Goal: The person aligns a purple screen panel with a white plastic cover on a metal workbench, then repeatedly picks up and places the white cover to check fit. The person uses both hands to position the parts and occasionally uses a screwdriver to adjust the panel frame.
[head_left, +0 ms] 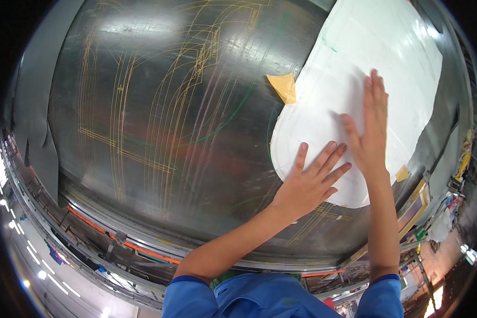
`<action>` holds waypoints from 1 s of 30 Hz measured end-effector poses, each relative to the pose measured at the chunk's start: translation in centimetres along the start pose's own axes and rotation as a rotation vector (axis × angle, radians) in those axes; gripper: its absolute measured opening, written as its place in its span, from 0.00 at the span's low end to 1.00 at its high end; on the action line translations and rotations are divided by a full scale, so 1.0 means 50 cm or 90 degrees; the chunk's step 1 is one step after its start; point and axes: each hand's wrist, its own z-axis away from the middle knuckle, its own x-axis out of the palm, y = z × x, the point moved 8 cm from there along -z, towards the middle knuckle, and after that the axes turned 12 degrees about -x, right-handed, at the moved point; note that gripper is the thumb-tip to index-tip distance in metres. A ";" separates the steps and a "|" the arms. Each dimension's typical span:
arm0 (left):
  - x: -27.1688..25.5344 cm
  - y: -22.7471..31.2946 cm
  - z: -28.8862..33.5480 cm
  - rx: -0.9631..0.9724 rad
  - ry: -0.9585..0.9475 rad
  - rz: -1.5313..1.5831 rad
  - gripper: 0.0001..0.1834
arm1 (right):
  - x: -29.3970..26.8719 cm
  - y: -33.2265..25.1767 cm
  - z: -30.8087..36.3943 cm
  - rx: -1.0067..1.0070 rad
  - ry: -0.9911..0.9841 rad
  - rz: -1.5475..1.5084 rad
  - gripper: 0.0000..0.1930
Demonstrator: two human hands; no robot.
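A large white sheet [323, 79] with a rounded near end lies on the dark table [159, 106], toward the right. My left hand [308, 183] rests palm down near the sheet's rounded end, its fingers spread and holding nothing. Farther up and to the right, my right hand [372, 127] is over the sheet, fingers stretched out away from me and thumb apart. Whether its whole palm touches the sheet I cannot tell. A piece of tan tape [284, 88] sits at the sheet's left edge. Another small tan piece [402, 173] lies by its right edge.
Yellow, green and pale lines are drawn over the dark tabletop on the left. A metal rail with an orange strip [151, 254] runs along the near edge. Grey sheeting [42, 90] hangs at the far left. A wood-edged frame [412, 209] stands at the right.
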 end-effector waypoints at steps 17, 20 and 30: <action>-0.012 0.012 0.011 0.004 -0.009 0.068 0.31 | 0.070 -0.018 -0.031 -0.036 -0.091 0.000 0.57; -0.040 -0.040 0.028 0.054 0.041 0.201 0.30 | 0.065 -0.013 -0.035 -0.032 -0.073 0.026 0.58; -0.156 -0.086 -0.088 -0.091 0.083 -0.210 0.50 | 0.054 -0.011 -0.028 -0.041 -0.052 0.060 0.51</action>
